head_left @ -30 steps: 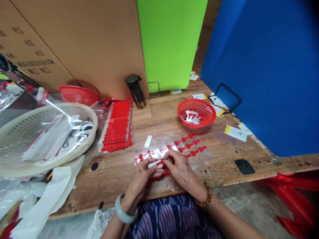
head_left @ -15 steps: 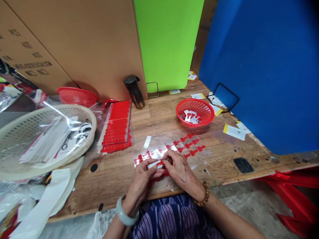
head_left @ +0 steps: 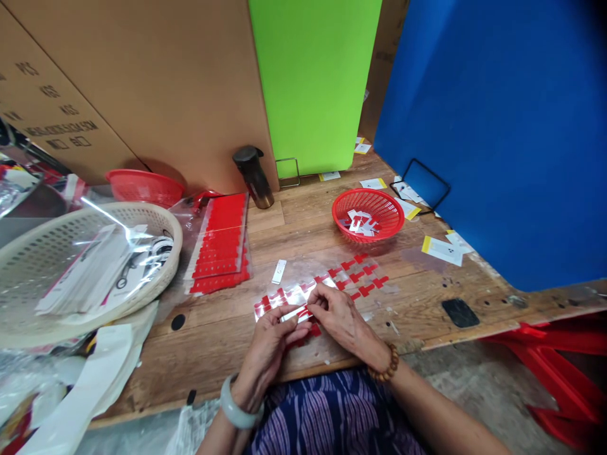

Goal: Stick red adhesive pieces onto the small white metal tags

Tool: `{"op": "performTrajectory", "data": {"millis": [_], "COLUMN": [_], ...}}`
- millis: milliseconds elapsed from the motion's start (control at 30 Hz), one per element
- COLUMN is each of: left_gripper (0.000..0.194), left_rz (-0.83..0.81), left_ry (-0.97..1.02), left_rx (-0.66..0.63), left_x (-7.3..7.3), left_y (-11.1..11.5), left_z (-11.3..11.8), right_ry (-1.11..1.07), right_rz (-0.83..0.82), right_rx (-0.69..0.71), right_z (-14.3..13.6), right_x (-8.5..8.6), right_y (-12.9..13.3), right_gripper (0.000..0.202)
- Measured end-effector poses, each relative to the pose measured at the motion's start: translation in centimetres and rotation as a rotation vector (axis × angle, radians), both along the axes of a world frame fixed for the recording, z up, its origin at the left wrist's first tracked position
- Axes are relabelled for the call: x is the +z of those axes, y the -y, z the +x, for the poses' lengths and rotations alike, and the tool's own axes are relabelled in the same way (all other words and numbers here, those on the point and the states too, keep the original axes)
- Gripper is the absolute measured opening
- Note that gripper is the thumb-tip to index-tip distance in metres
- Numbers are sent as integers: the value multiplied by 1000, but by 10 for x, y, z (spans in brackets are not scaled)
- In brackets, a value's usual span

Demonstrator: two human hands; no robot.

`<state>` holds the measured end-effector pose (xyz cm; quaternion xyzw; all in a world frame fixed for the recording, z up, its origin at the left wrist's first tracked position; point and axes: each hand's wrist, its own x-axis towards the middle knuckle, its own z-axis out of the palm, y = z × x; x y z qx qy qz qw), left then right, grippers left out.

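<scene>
Wooden bench (head_left: 213, 335): I pinch white strip (head_left: 290, 315) in left hand (head_left: 264, 344), long axis toward right hand (head_left: 342, 319), grasp there unclear.

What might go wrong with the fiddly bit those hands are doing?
The left hand holds a small white piece with red on it, and the right hand pinches close to its end, so the red part could end up crooked. Both hands are over the clear sheet with red shapes, which a wrist or finger might shift. The loose white piece just beyond the sheet could get nudged away.
</scene>
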<state>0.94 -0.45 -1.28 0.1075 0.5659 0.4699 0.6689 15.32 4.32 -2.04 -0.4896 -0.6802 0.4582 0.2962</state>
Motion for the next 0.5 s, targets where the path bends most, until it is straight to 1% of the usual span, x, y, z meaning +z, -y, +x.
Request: {"op": "performTrajectory", "data": {"millis": [133, 333, 500], "left_gripper": [22, 22, 26], "left_rz": [0, -7, 7], "left_ry": [14, -43, -70], "left_rx": [19, -25, 2], "left_x": [1, 5, 2], "left_y": [1, -2, -1], "left_z": [0, 2, 4], "right_ry": [-2, -9, -32], "right_rz": [-7, 14, 0], "right_rx": [20, 45, 49], "right_z": [0, 1, 0], "right_x": [1, 1, 1], "right_y": [-2, -3, -2], "right_gripper": [13, 13, 14]}}
